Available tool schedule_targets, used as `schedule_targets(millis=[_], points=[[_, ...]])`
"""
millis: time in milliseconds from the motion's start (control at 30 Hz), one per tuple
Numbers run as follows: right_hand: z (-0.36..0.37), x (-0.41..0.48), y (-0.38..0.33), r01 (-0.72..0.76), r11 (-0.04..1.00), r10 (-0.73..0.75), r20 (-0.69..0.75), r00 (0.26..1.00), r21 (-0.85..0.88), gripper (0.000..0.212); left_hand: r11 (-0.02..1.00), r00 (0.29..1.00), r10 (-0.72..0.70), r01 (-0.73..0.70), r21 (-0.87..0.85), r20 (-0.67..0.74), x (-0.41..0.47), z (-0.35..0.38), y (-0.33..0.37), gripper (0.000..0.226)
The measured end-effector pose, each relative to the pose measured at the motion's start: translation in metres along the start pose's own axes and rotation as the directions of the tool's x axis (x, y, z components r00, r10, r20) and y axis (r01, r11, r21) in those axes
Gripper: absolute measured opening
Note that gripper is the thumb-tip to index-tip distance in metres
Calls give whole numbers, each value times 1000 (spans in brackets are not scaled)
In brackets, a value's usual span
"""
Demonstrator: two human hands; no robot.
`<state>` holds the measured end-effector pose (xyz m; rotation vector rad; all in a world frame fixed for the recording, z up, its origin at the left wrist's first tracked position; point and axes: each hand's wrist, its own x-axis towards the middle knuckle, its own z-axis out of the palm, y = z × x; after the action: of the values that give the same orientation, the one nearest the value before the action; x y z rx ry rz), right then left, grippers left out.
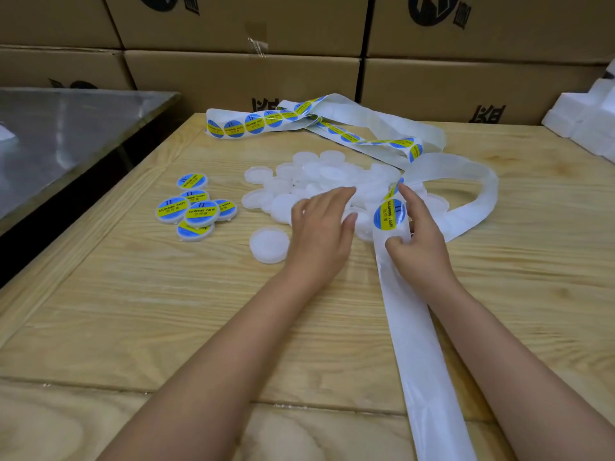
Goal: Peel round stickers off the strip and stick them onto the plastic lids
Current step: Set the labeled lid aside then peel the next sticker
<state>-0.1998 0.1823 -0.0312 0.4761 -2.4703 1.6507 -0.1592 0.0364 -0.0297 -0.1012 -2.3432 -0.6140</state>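
A: Nearest to you, the strip (429, 367) runs up the wooden table (166, 311) as bare white backing; its stickers are already taken off there.

B: Yes, and your right hand (421, 241) holds that strip where the next sticker (388, 216) sits, with the thumb curled onto the backing below it and the forefinger stretched along its far edge. I judge this sticker not yet peeled.

A: Your left hand (319, 227) lies flat, palm down, fingers straight and a little spread, above the near edge of the pile of blank lids (316, 178). If the fingertips touch a lid I cannot tell; the white plastic blurs together there.

B: So I think you are at the step between: one lid to choose, one sticker to peel. A single lid (269, 245) lies apart, just left of your left hand, easy to take.

A: The next move asks for a lid held steady and the sticker's edge bent off the backing, then pressed down in the centre.

B: Further left, the finished lids (196, 209) with their blue and yellow labels lie in a small heap, well apart from the blank ones.

A: Beyond the pile the strip loops away, and the far stickers (253, 123) wait on it, in front of the cardboard boxes (246, 71)
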Motion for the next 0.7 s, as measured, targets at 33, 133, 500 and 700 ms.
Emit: schedule_targets(millis=[33,133,500,700], points=[[1,0,0,-3,1000,3,10,1000,20,80,1000,1000,-5,5,-5,18,-1,3,1,35],[3,0,0,-17,996,15,18,1000,85,75,1000,1000,-7,8,-23,31,1,8,0,36],[8,-9,-13,58,921,-49,-33,998,386,22,986,996,68,-77,-145,-64,3,7,1,23],[10,-8,-12,29,902,-21,-24,1000,431,26,981,996,68,-77,-177,-58,2,6,4,20]])
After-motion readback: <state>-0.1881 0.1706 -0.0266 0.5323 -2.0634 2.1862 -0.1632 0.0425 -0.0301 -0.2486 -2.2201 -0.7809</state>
